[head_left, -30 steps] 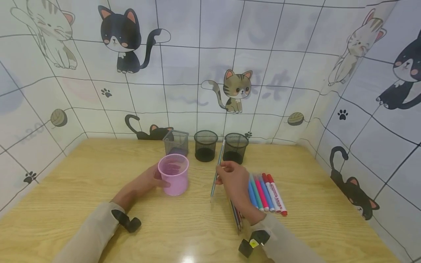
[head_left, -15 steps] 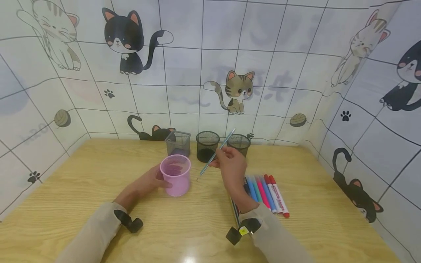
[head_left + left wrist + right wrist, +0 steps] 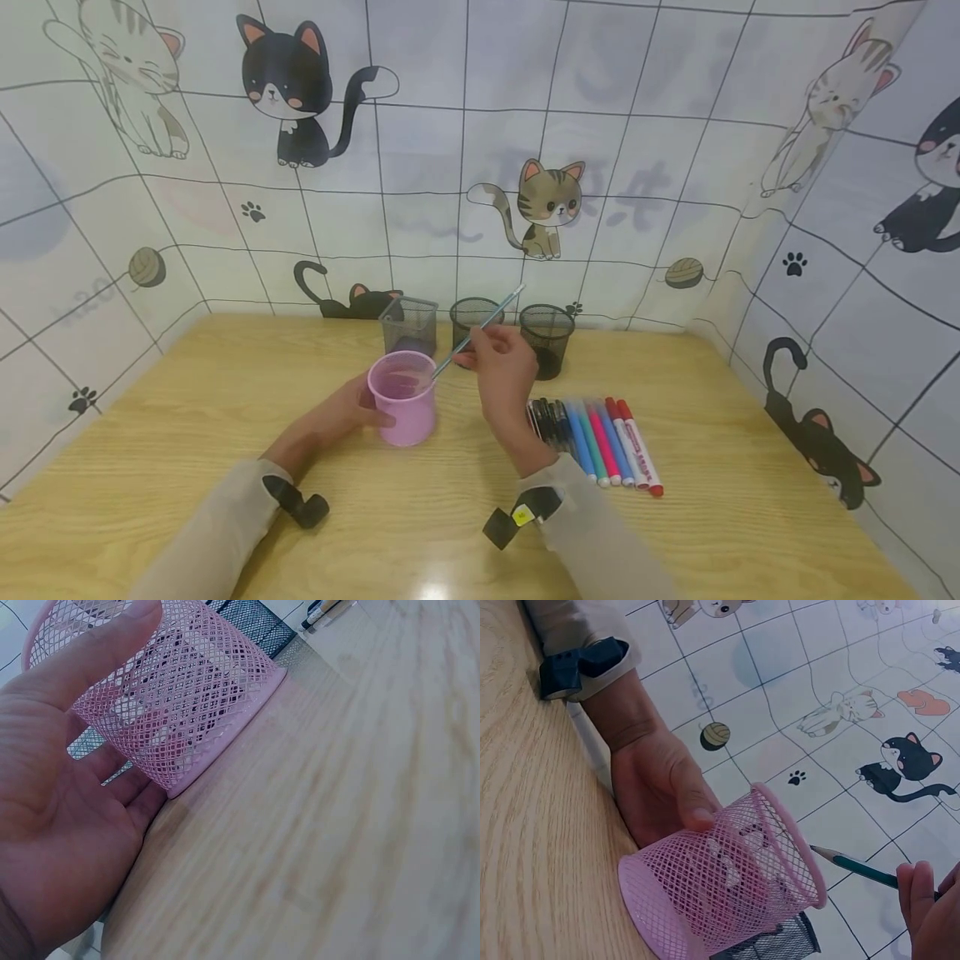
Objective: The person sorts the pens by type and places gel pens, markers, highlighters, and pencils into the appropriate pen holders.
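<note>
Pink cup (image 3: pixel 412 421): mesh, upright on the table (image 3: pixel 720 508); it is the hub of the clock directions below, as the head view shows them
Left hand (image 3: pixel 358 408): at 9 o'clock, holding the cup, thumb across the near side and fingers round the far side
Right hand (image 3: pixel 502 367): between 2 and 3 o'clock, raised clear of the table, pinching the pencil (image 3: pixel 491 319) between thumb and fingers
Pencil: slanted, upper end towards half past 1, sharpened tip down towards half past 7, at the mouth of the pink cup on its right-hand side; whether the tip touches the rim, I cannot tell
Square basket (image 3: pixel 409 327): grey, at 12 o'clock, just behind the pink cup
Centre cup (image 3: pixel 462 325): black mesh, towards 2 o'clock, partly hidden by the right hand
Right cup (image 3: pixel 547 337): black mesh, also past 2 o'clock but farther out
Pens (image 3: pixel 553 425): dark, side by side on the table at 3 o'clock, partly hidden by the right wrist
Markers (image 3: pixel 603 446): in a row just beyond the pens, past 3 o'clock; blue, green and pink ones, then two white with red caps
Sleeves (image 3: pixel 217 517): beige, a black device strapped at each wrist
Wall (image 3: pixel 652 75): white, printed with cats, paw marks and yarn balls
</note>
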